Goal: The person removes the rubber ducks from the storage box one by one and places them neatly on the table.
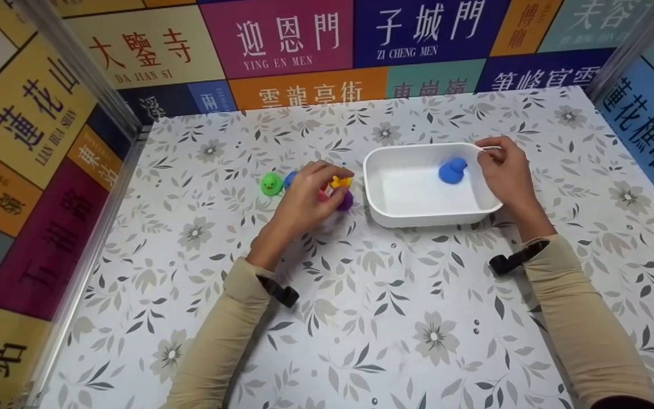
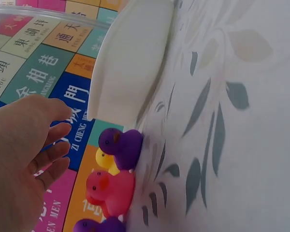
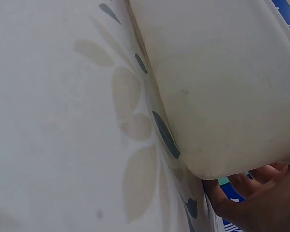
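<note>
My left hand (image 1: 307, 196) hovers over a small group of toy ducks, its fingers loosely bent with nothing between them. Below and around the fingers are a yellow duck (image 1: 340, 182), a purple duck (image 1: 346, 200) and a pink duck (image 2: 113, 191), partly hidden in the head view. A green duck (image 1: 271, 184) and a partly covered blue one (image 1: 289, 179) sit left of this hand. My right hand (image 1: 508, 176) grips the right end of a white plastic bin (image 1: 429, 220) by its rim. Inside lies one blue duck (image 1: 452, 170), towards the right.
Another purple duck (image 2: 99, 225) shows at the bottom edge of the left wrist view. A floral cloth (image 1: 372, 318) covers the table. Colourful panels with lettering (image 1: 287, 40) stand along its back and sides.
</note>
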Tool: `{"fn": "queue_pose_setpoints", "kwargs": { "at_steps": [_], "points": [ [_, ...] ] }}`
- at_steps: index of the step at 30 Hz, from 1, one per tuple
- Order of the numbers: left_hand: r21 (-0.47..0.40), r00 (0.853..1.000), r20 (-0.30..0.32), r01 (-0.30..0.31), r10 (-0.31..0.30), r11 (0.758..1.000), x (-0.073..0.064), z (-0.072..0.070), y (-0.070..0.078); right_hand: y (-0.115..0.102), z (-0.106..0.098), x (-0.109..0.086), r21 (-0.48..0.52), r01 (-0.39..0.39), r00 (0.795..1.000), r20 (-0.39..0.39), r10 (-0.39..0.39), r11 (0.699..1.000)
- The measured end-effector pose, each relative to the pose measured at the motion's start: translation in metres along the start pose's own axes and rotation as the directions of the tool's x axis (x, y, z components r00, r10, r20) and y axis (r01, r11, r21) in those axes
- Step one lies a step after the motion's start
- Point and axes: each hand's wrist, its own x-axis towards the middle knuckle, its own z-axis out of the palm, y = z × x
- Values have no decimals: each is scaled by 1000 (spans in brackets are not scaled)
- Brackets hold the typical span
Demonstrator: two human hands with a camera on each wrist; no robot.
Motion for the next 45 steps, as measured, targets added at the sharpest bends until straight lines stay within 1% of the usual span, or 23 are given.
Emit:
{"fn": "queue_pose_setpoints", "kwargs": {
  "at_steps": [5,11,16,21,25,28,31,34,40,45],
  "points": [
    [13,999,-11,-32,32,999,10,9,7,0,0,-1,-7,4,1000,-12,-4,1000],
    [-9,1000,16,-6,7,1000,22,19,20,0,2,-2,-8,8,1000,-17,-8,1000],
    [-25,999,27,-47,47,999,35,30,28,-1,3,-3,-9,-7,1000,-8,7,1000],
    [-73,997,44,-57,60,996,47,41,39,-2,3,-3,-15,-5,1000,-14,5,1000],
    [-88,997,59,-46,52,995,57,49,47,-2,3,0,-28,-13,1000,-8,12,1000],
    [-82,995,91,-29,36,996,65,55,52,-3,2,1,-40,-27,1000,2,27,999],
    [-86,990,140,-6,18,996,76,59,56,-5,1,1,-50,-32,999,10,33,998],
    [-79,986,167,-5,18,997,85,64,61,-6,1,1,-55,-38,999,18,39,998],
    [-34,982,187,0,6,999,101,77,70,-5,0,1,-52,-47,999,-8,47,998],
    [-33,977,214,14,-6,999,112,91,74,-6,0,3,-53,-92,996,-15,92,994]
  ]
}}
